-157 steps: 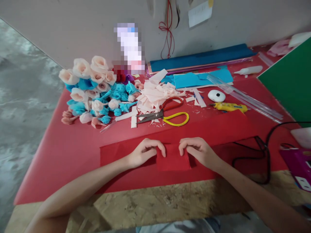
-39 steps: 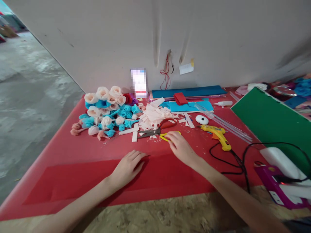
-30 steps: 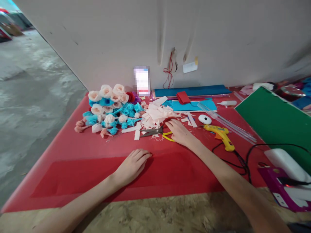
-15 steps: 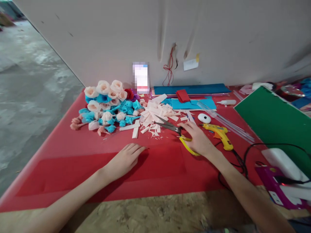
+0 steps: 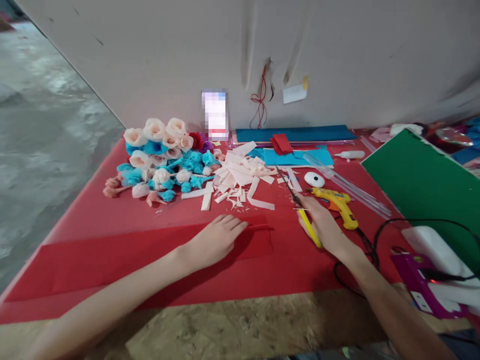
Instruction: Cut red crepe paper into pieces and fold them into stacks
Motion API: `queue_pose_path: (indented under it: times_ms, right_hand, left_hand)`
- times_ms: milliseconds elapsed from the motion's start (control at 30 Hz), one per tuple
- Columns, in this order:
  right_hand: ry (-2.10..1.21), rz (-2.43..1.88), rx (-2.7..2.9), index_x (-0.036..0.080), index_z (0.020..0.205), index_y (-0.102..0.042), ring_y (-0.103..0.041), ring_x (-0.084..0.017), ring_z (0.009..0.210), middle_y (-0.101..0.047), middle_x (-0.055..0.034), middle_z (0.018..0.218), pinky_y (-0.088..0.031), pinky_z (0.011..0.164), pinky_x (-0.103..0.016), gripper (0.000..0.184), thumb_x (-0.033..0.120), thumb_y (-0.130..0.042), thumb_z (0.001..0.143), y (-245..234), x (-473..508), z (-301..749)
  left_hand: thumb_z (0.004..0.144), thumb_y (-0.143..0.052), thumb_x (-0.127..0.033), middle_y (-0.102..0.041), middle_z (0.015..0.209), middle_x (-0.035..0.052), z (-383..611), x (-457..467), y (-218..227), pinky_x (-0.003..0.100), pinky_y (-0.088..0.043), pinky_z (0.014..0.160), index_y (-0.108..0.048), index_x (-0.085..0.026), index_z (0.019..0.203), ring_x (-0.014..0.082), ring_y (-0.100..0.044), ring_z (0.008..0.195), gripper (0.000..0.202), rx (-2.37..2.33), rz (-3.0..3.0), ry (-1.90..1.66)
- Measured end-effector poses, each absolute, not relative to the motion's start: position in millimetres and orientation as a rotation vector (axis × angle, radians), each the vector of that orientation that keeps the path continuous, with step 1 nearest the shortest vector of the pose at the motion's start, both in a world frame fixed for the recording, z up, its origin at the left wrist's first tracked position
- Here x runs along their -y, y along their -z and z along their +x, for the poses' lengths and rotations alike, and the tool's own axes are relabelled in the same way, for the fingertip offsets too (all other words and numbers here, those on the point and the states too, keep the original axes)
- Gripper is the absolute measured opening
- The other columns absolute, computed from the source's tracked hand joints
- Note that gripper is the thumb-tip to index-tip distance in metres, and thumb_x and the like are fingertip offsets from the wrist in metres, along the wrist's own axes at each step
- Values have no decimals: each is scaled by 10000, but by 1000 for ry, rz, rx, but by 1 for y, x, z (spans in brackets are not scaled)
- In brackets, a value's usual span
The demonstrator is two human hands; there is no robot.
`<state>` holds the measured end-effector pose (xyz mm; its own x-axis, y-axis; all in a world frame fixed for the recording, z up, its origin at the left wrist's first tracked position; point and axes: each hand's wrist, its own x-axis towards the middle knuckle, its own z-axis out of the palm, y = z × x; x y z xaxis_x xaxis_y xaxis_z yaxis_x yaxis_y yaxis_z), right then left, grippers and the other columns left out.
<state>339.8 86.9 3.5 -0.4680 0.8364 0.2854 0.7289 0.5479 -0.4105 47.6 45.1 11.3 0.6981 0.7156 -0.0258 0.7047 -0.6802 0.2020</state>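
My left hand [image 5: 215,240] lies flat, fingers stretched, on the right end of a long strip of red crepe paper [image 5: 112,255] spread along the table's near side. My right hand [image 5: 324,227] grips the yellow-handled scissors [image 5: 300,212], lifted off the table, blades pointing away toward the wall. A folded red piece [image 5: 281,143] rests on blue paper at the back.
A heap of pink and blue paper flowers [image 5: 161,160] sits back left, with pale paper scraps [image 5: 240,180] beside it. A yellow glue gun [image 5: 335,202] with black cord, a white tape dispenser [image 5: 314,179], clear sticks [image 5: 345,185] and a green board [image 5: 423,185] lie right.
My right hand reached to the scissors, picked them up and drew them right and nearer. My left hand slid right along the red strip. Earlier, both hands were folding a red piece.
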Motion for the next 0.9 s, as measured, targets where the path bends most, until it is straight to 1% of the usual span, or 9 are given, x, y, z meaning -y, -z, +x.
queue_pose_path:
  times_ms: [67,133,233,333,467,600,733,800,900]
  right_hand:
    - [-330,-1239,2376,216,1414,-208,-395,-277,1269,-419,-139,1371,-391,990,-497,574,163,-329,855,-4,-83,345]
    - [-325,-1233,2431,212,1426,-165,-319,-286,1316,-345,-144,1421,-366,1014,-500,632,147,-355,827,-4,-78,350]
    - [-280,-1287,2518,168,1395,-242,-369,-295,1283,-410,-168,1366,-378,1012,-484,658,103,-404,760,-3,-68,360]
    - [-203,-1322,2618,139,1341,-345,-444,-286,1222,-495,-169,1288,-408,988,-478,643,29,-376,708,2,-57,371]
    - [-26,-1252,2797,103,1319,-390,-403,-281,1255,-489,-173,1302,-392,1001,-477,713,-62,-329,628,6,-46,385]
    - [105,-1125,2908,44,1312,-398,-401,-310,1250,-478,-209,1304,-390,994,-492,725,-61,-350,596,9,-43,388]
    - [174,-1062,2947,40,1308,-412,-422,-307,1228,-494,-206,1290,-401,980,-483,720,-56,-363,596,13,-44,382]
    - [191,-1040,2960,45,1302,-425,-436,-295,1215,-514,-199,1270,-409,971,-473,722,-60,-362,590,15,-46,379]
    - [194,-1020,2975,59,1296,-438,-445,-272,1204,-527,-186,1258,-413,964,-455,727,-68,-360,584,18,-48,378]
  left_hand:
    - [775,-413,-53,-601,1098,94,61,-48,-10,379,-440,918,-445,-133,1224,211,-555,1008,457,-1120,2722,-89]
    - [821,-440,-114,-613,1071,100,69,-54,-7,375,-463,885,-478,-126,1180,217,-575,973,362,-1112,2718,-126]
    - [875,-414,-149,-637,962,95,70,-65,-4,357,-494,816,-540,-119,1074,212,-597,901,237,-1109,2664,-227]
    - [875,-395,-114,-641,890,76,66,-73,-3,319,-506,772,-564,-124,1002,190,-606,855,211,-1070,2619,-261]
    - [831,-401,-53,-641,947,58,62,-76,-5,299,-505,792,-560,-140,1014,172,-608,878,258,-994,2578,-274]
    - [839,-397,-67,-631,974,63,62,-76,-8,306,-507,818,-552,-136,1028,165,-601,894,255,-979,2475,-360]
    - [846,-361,-58,-567,1119,113,60,-73,-7,356,-464,932,-501,-114,1141,187,-527,1062,331,-940,2543,-563]
    - [833,-339,-36,-565,1142,115,58,-71,-3,371,-453,957,-494,-120,1165,190,-515,1085,376,-779,2606,-564]
    - [846,-337,-55,-581,1154,116,55,-69,8,368,-464,957,-507,-122,1170,192,-534,1077,372,-660,2609,-488]
